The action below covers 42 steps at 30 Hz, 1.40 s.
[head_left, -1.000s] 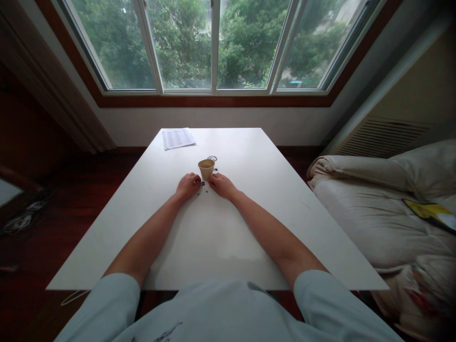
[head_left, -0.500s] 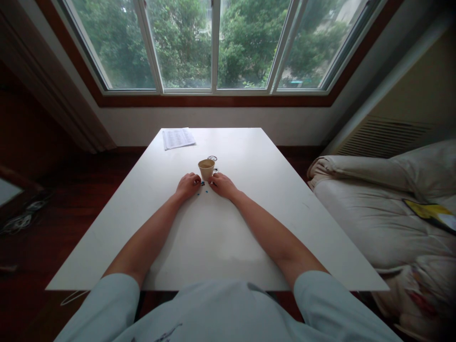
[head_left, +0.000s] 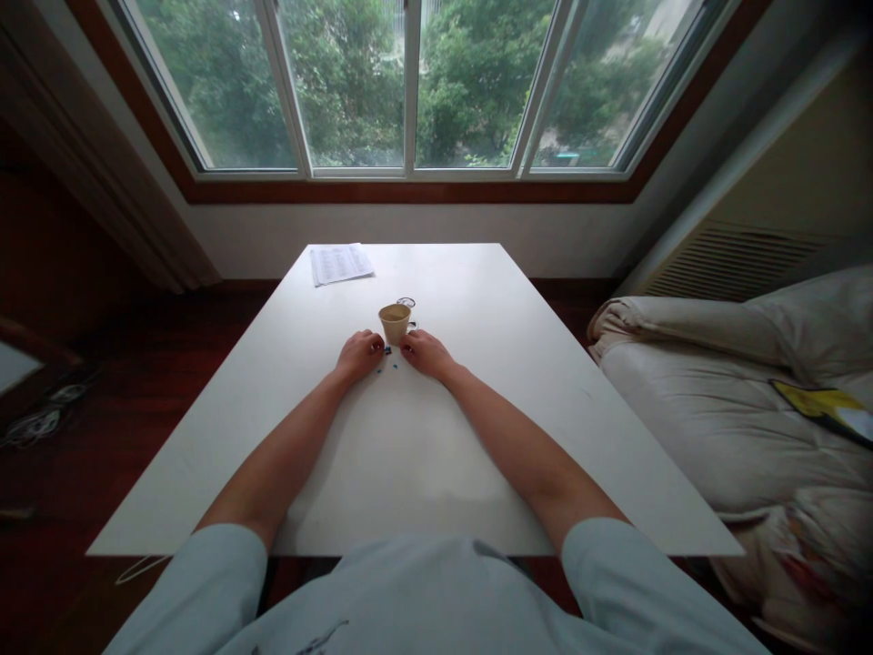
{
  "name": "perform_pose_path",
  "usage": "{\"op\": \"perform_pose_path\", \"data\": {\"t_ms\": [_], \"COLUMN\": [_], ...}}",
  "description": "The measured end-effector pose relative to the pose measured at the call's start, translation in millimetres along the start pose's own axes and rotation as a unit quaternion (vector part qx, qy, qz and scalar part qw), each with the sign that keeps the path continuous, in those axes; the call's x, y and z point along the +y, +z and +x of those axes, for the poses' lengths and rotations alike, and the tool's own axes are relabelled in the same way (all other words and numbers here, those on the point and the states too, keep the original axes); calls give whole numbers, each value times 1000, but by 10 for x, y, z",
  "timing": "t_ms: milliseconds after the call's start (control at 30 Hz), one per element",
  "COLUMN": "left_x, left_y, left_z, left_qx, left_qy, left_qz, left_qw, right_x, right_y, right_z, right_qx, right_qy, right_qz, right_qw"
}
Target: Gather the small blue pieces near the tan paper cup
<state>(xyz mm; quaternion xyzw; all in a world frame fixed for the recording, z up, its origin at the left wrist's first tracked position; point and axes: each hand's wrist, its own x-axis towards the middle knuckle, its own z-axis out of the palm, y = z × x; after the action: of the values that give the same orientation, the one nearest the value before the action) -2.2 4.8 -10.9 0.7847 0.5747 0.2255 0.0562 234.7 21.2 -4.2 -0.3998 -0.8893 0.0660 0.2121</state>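
A tan paper cup (head_left: 395, 326) stands upright on the white table, between and just beyond my hands. My left hand (head_left: 361, 354) rests on the table with its fingers curled together. A small dark blue piece (head_left: 388, 350) lies right at its fingertips; whether the fingers grip it is too small to see. To the right of the cup's base is my right hand (head_left: 426, 351), thumb and fingers pinched; anything between them is hidden. Two tiny blue bits (head_left: 396, 367) lie on the tabletop between the hands.
Behind the cup lies a thin dark loop (head_left: 406, 302), with a small object (head_left: 413, 325) partly hidden at its right. Printed sheets (head_left: 342, 265) lie at the far left of the white table (head_left: 436, 473). A padded sofa (head_left: 668, 400) stands to the right, below the window's wall.
The fingers of my right hand have shifted very slightly. The cup, the blue bits and my left hand are in nearly the same place.
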Motion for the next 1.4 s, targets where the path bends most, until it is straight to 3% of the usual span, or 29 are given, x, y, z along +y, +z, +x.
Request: {"op": "perform_pose_path", "data": {"t_ms": [1400], "left_x": [1], "left_y": [-12], "left_z": [5], "left_qx": [8], "left_qy": [14], "left_qz": [-22], "left_qw": [1000], "right_x": [85], "right_y": [69], "right_z": [13], "right_qx": [19], "right_qy": [6], "right_qz": [70], "right_qw": [997]}}
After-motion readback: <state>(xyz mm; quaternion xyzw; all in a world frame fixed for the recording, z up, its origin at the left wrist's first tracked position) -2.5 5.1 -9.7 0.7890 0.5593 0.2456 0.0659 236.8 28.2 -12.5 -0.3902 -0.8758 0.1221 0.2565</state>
